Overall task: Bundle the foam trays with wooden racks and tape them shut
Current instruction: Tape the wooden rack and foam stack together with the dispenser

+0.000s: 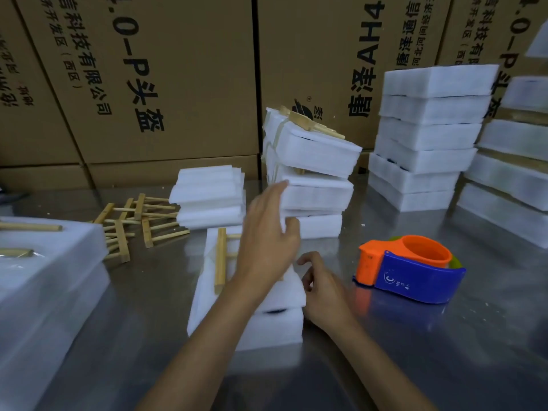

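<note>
A pair of white foam trays [267,324] lies stacked on the steel table in front of me, with a wooden rack [220,259] on top. My left hand [268,232] reaches over them with fingers spread, its fingertips touching a leaning pile of taped foam bundles [314,173]; a wooden rack [308,123] is strapped to the top bundle. My right hand [321,289] rests with curled fingers against the right edge of the near trays, holding nothing. An orange and blue tape dispenser [410,269] sits to the right.
Loose wooden racks [133,221] lie scattered at the left beside a short foam stack [209,197]. Tall foam stacks [427,134] stand at the right, more foam [44,262] at the near left. Cardboard boxes [178,69] wall off the back.
</note>
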Demonstrator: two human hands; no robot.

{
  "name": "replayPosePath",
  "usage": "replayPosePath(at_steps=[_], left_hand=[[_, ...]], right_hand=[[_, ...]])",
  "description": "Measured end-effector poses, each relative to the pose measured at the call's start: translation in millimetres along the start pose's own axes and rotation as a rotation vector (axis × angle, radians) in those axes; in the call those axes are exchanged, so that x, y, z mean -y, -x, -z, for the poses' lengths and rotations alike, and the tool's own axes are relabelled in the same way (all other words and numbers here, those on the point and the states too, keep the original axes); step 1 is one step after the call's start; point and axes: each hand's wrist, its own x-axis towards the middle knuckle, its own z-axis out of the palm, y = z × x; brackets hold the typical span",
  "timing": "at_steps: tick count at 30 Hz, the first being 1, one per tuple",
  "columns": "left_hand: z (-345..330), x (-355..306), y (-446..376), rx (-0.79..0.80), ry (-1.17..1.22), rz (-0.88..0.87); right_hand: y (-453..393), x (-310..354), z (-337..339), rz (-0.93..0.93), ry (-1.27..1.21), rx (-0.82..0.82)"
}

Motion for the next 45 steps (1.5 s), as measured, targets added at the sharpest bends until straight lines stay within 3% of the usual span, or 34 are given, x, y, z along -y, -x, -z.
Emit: replayPosePath(at_steps=[3, 6, 10, 12, 14, 17, 20, 23, 26, 29, 33, 40, 43, 45], left_hand=[[40.0, 19.8, 6.8, -0.125, 0.012, 0.180], [66.9, 41.9, 16.6, -0.142, 0.194, 0.559], [71.1, 43.2, 37.0, -0.036, 0.553, 0.936], [73.0, 29.6, 46.9, 0.066, 0.648, 0.999], [76.5, 33.3, 45.1, 0.083, 0.640, 0.942], [78.1, 41.6, 44.5, 0.061, 0.773, 0.820], [78.0, 49.8, 47.3, 0.085, 0.771, 0.744], [84.5, 43.0, 51.0, 0.093, 0.812, 0.802], [86.0, 52.7, 54.1, 0.107, 0.849, 0.702], [83.6, 52.7, 47.2, 0.078, 0.814, 0.585], [84.2, 57.9, 54.3, 0.115, 0.854, 0.575], [106.0, 81.6, 50.8, 0.239, 0.990, 0.578], [106.2, 90.7, 50.8, 0.135, 1.221, 0.689], [104.8, 91.6, 54.2, -0.020, 1.202, 0.778]], right_hand=[[0.6, -2.1, 1.2, 0.000, 0.045, -0.011], [-5.0, -1.0, 3.3, -0.041, 0.052, 0.016], [-10.7, 3.7, 4.9, -0.308, -0.402, -0.174], [-4.0, 15.2, -2.0, -0.344, -0.585, -0.054], [-7.1, 27.8, -12.4, -0.391, -0.652, 0.172], [-2.5, 19.5, -9.7, -0.239, -0.778, 0.383], [2.8, 27.3, -8.8, -0.149, -0.869, 0.340], [16.9, 36.5, -12.1, -0.128, -0.992, 0.322], [25.4, 39.4, -8.8, -0.090, -1.050, 0.361], [27.0, 42.5, -0.6, -0.076, -1.107, 0.289], [27.7, 43.3, 7.9, -0.095, -1.142, 0.245], [30.5, 45.2, 15.5, -0.185, -1.180, 0.379], [26.4, 55.9, 19.1, -0.246, -1.322, 0.380], [26.1, 71.4, 20.7, -0.284, -1.414, 0.369]])
